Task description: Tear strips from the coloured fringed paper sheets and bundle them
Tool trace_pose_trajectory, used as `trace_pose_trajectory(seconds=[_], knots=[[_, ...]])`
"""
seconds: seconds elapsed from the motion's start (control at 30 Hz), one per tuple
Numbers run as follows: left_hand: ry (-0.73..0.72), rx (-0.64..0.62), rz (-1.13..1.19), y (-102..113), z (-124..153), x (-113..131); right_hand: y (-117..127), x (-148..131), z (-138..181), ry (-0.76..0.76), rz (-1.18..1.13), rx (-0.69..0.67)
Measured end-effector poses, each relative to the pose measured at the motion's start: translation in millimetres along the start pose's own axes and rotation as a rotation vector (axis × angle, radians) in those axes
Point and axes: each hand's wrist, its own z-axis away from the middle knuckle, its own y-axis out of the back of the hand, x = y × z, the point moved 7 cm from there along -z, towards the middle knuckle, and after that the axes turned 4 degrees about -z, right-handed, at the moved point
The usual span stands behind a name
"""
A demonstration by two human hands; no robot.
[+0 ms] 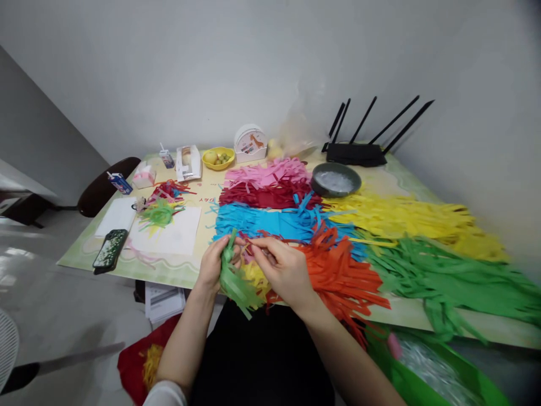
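My left hand (213, 264) is closed around a bunch of green paper strips (236, 282) that hangs down over the table's near edge. My right hand (284, 265) is beside it, its fingertips pinched at the top of the same bunch, close to my left thumb. Just beyond my hands lie piles of cut paper strips: blue (270, 221), orange (338, 270), dark red (266, 196), pink (266, 172), yellow (414, 217) and green (448, 276).
A phone (110, 249), white sheets (169, 234) and a small green and red strip bundle (160, 213) lie at the left. A grey bowl (336, 179), a black router (357, 152), a yellow fruit bowl (218, 158) and small boxes stand at the back. A chair (103, 185) is far left.
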Motion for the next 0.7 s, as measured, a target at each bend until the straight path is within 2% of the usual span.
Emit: trace_pose_trajectory(seconds=[0.17, 0.53, 0.7], knots=[[-0.147, 0.133, -0.251, 9, 4, 7, 6, -4, 2, 0.024, 0.051, 0.023], [-0.384, 0.258, -0.55, 3, 19, 24, 2, 1, 6, -0.035, 0.08, 0.004], [-0.523, 0.326, -0.769, 0, 24, 33, 1, 1, 4, -0.029, 0.102, -0.004]])
